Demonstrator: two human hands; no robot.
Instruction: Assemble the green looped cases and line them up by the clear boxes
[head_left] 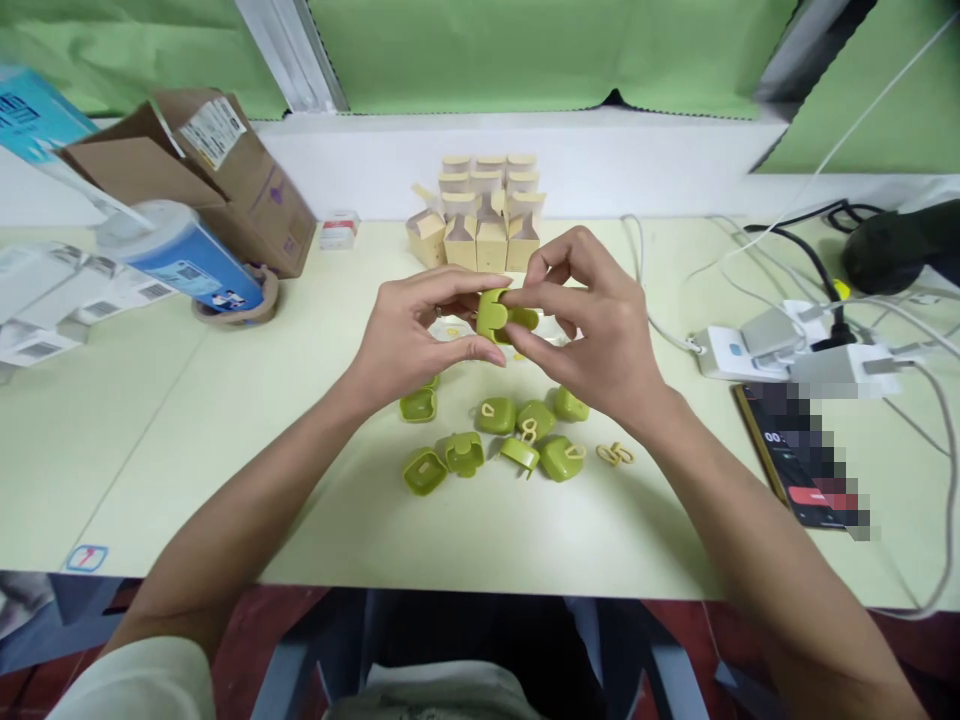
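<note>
Between my two hands, above the table, is a small green plastic case with rounded flaps. My left hand grips its left side between thumb and fingers. From the right, my right hand pinches it with thumb and index finger; the fingertips partly hide its inside. Below lie several more green case pieces, some with cream-coloured rings attached. Open green shells sit to the left of them. A few loose cream rings rest to the right, near my right forearm.
Small open cardboard boxes stand in rows at the back. On the left are a large carton, a blue tub and white boxes. A power strip, cables and a phone lie on the right.
</note>
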